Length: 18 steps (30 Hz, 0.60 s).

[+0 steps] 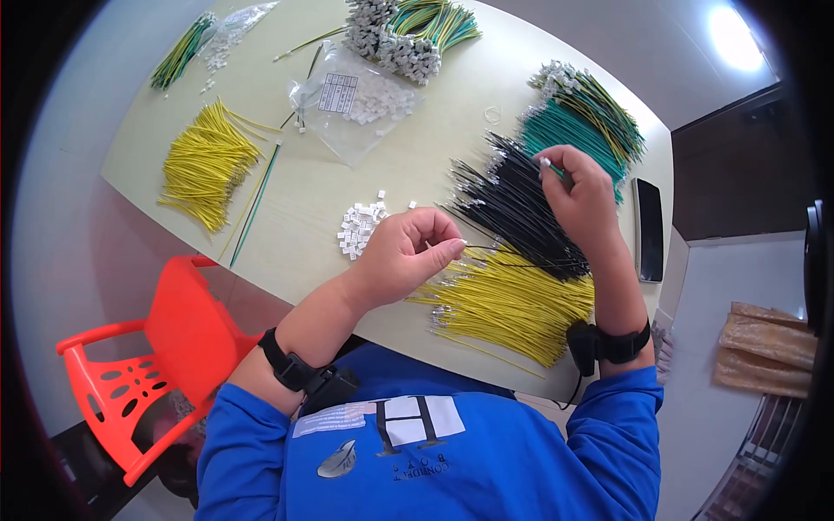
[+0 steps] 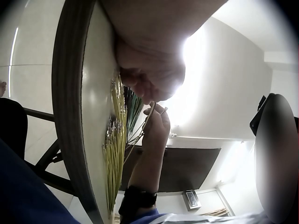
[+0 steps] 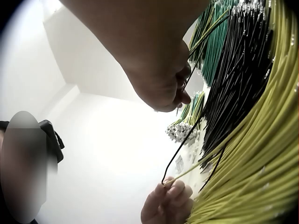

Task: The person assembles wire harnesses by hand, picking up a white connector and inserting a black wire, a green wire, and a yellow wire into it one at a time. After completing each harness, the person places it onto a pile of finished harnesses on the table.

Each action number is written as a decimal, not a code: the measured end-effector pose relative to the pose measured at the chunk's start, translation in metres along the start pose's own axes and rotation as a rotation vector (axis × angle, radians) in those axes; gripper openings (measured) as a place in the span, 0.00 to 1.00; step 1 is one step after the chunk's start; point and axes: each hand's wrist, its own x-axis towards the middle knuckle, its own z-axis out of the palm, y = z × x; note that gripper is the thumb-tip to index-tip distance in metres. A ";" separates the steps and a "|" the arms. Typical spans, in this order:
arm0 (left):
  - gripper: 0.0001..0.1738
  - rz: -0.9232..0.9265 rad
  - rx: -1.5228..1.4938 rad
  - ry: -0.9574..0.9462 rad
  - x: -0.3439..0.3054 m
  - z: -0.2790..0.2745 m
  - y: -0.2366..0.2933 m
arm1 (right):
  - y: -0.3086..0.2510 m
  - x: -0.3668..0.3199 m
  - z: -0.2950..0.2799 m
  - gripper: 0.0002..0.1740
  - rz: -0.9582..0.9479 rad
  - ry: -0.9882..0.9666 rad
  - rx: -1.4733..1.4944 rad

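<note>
My left hand (image 1: 401, 253) pinches a small white connector (image 1: 463, 244) between thumb and forefinger, just left of the black wires. In the right wrist view, a black wire (image 3: 175, 156) and a yellow wire (image 3: 191, 168) run into those fingertips. My right hand (image 1: 584, 193) is raised over the green and black bundles. Its thumb and forefinger pinch a green wire (image 1: 557, 172) with a whitish tip beside them. Loose white connectors (image 1: 358, 230) lie in a small pile beyond my left hand.
Black wires (image 1: 508, 208), yellow wires (image 1: 512, 304) and green wires (image 1: 569, 135) lie in bundles on the table (image 1: 295, 226). Another yellow bundle (image 1: 204, 169) lies left. A plastic bag of connectors (image 1: 356, 104) and a phone (image 1: 648, 230) are there too. A red chair (image 1: 187, 339) stands left.
</note>
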 end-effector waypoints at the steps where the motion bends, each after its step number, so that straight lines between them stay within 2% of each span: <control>1: 0.04 -0.007 0.001 0.001 0.000 0.000 0.001 | -0.007 -0.004 0.000 0.05 0.001 -0.003 0.004; 8: 0.04 -0.014 0.012 0.002 0.000 0.000 0.002 | -0.037 -0.030 0.002 0.04 0.039 -0.227 0.278; 12: 0.04 0.005 0.008 -0.006 0.000 0.000 -0.001 | -0.047 -0.040 0.004 0.04 0.080 -0.299 0.321; 18: 0.04 0.013 -0.019 -0.011 0.000 0.000 0.001 | -0.050 -0.047 0.012 0.04 0.030 -0.265 0.286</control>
